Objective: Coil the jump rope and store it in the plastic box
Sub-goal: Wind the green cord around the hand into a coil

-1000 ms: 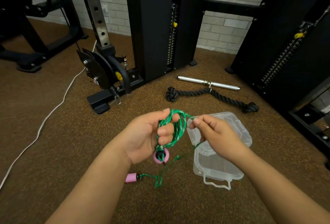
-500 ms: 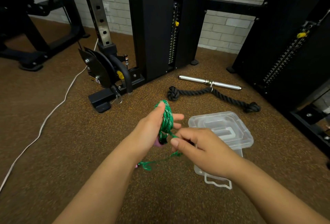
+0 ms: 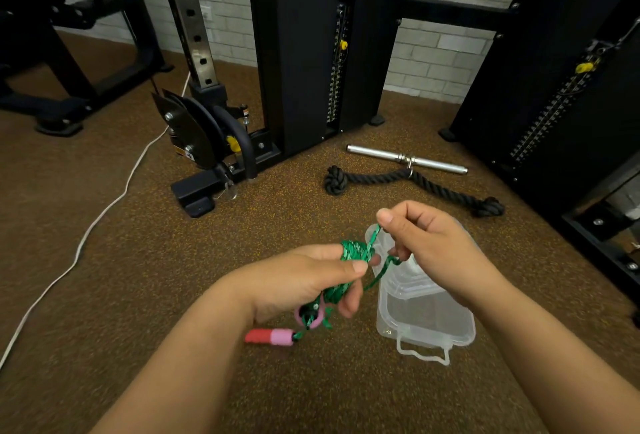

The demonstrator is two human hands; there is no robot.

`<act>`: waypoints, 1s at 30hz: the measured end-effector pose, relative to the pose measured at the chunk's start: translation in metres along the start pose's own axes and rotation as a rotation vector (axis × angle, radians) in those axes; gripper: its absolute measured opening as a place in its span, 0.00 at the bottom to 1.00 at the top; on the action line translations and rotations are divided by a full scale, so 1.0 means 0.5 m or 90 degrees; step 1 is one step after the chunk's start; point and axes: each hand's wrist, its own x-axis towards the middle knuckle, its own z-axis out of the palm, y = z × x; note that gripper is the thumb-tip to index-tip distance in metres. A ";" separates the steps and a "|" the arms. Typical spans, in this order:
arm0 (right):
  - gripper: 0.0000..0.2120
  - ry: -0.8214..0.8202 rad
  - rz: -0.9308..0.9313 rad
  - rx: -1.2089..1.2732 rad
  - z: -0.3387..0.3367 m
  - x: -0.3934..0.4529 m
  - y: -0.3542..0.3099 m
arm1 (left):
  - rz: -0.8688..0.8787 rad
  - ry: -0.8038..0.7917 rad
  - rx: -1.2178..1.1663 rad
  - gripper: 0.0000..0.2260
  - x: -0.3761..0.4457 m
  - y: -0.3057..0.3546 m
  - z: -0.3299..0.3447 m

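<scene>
Both hands mid-coil: left hand (image 3: 304,281) clutching wound jump rope (image 3: 351,253), right hand (image 3: 429,243) pinching loose strand above open plastic box (image 3: 426,326). Next, probably: wrap remainder, tuck handles, lower in.

One green jump rope (image 3: 353,253) with two pink handles (image 3: 273,336), one plastic box (image 3: 426,323), two hands (image 3: 304,281).
</scene>
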 end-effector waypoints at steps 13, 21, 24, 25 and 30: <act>0.16 -0.138 0.073 0.104 -0.010 -0.003 0.022 | 0.143 0.212 -0.302 0.11 -0.002 0.017 -0.023; 0.11 -0.138 0.163 0.253 -0.035 0.002 0.047 | 0.184 0.395 -0.500 0.12 0.007 0.013 -0.044; 0.12 -0.191 0.166 0.192 -0.038 0.001 0.055 | 0.186 0.445 -0.539 0.12 0.006 0.013 -0.051; 0.12 -0.185 0.165 0.160 -0.036 0.000 0.054 | 0.187 0.457 -0.545 0.12 0.006 0.014 -0.052; 0.07 0.016 0.107 -0.146 -0.028 0.009 0.064 | 0.172 0.458 -0.533 0.12 0.012 0.014 -0.040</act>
